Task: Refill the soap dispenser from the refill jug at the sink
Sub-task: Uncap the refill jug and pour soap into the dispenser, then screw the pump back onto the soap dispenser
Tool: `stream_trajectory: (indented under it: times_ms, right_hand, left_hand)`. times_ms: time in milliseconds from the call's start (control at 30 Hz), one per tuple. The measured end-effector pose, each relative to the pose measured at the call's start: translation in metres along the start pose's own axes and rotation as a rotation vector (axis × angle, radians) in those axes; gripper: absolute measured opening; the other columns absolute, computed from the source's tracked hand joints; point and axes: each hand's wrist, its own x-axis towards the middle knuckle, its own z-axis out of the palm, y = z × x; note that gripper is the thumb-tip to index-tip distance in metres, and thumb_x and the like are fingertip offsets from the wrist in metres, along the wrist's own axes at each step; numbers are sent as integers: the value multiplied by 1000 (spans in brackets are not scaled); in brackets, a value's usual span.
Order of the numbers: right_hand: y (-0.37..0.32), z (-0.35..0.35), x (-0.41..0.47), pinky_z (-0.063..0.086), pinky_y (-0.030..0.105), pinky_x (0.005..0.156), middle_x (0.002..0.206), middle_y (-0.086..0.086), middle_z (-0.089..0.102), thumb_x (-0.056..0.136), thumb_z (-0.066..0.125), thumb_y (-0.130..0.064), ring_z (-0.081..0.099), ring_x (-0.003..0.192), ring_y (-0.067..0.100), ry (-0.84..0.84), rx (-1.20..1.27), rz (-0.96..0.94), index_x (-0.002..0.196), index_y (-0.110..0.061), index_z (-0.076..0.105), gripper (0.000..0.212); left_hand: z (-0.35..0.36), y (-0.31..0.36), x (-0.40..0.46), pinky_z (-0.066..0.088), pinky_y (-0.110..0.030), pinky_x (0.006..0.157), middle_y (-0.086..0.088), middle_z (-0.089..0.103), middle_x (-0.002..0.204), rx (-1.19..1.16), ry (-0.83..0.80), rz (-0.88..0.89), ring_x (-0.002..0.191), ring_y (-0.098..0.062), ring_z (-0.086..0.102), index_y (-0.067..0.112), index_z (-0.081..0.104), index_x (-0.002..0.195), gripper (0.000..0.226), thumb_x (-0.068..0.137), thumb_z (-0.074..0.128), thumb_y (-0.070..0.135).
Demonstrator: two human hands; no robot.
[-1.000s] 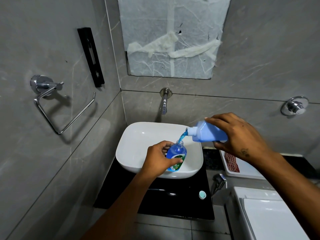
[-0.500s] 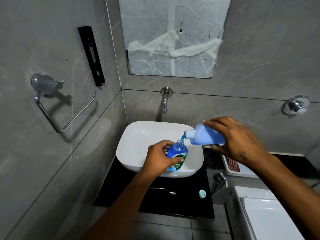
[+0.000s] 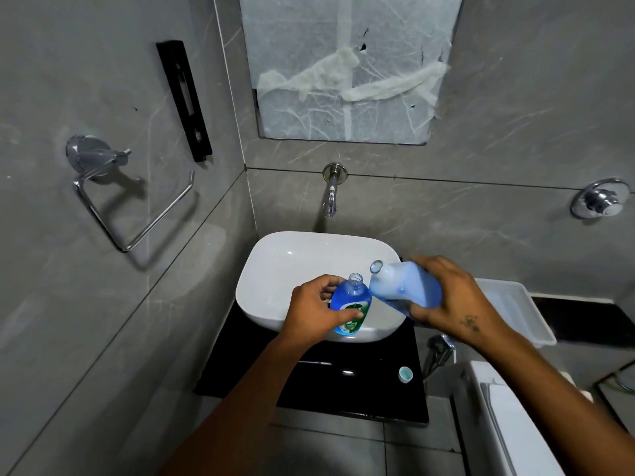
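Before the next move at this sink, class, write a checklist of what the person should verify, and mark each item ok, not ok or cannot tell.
1. Refill jug tipped back, no stream from its open mouth: ok.
2. Soap dispenser bottle gripped by the left hand: ok.
3. Dispenser held over the white basin to catch drips: ok.
4. Dispenser full enough: cannot tell; blue reaches high, but the exact level is unclear.
5. Small cap within reach on the black counter: ok.
6. Right hand holds the jug securely: ok.
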Motion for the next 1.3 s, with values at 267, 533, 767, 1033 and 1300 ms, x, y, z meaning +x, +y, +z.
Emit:
stream_trajectory:
  times_ms: [267,533,767,1033,1300]
  right_hand:
    - [57,86,-61,57,24,66,92,5,69,56,94,-22,64,70,9,-194,367,328,123,-32,58,76]
    - [82,150,-92,59,41,80,113,19,66,65,87,1,67,92,39,-321,446,471,126,-16,53,72]
    - [81,155,-89,59,31,78,116,23,65,62,87,3,66,93,41,-361,446,474,126,-18,52,75]
    - [22,127,-50,39,8,89,105,-10,62,63,91,-27,58,100,7,-23,241,65,111,-21,68,53]
    - [-72,252,-5,49,32,91,118,5,70,90,63,-22,65,107,25,-501,125,-41,119,-18,69,30]
  left_hand:
    - [-10,-15,-17,63,-43,88,2,75,100,18,15,-28,97,-21,72,26,71,103,53,59,98,16]
    - [-21,-28,-29,63,-39,88,-5,75,105,43,20,-77,101,-24,72,19,69,110,56,61,98,14]
    - [-32,-33,-38,64,-31,82,-2,77,104,26,22,-84,94,-14,76,29,67,104,53,63,97,15]
    - [-69,-46,-59,62,-24,81,16,77,98,61,80,-91,91,-8,75,47,69,97,54,55,97,29]
    - [-119,-73,-104,63,-30,83,1,77,105,93,245,-146,96,-17,75,36,69,103,59,58,99,12]
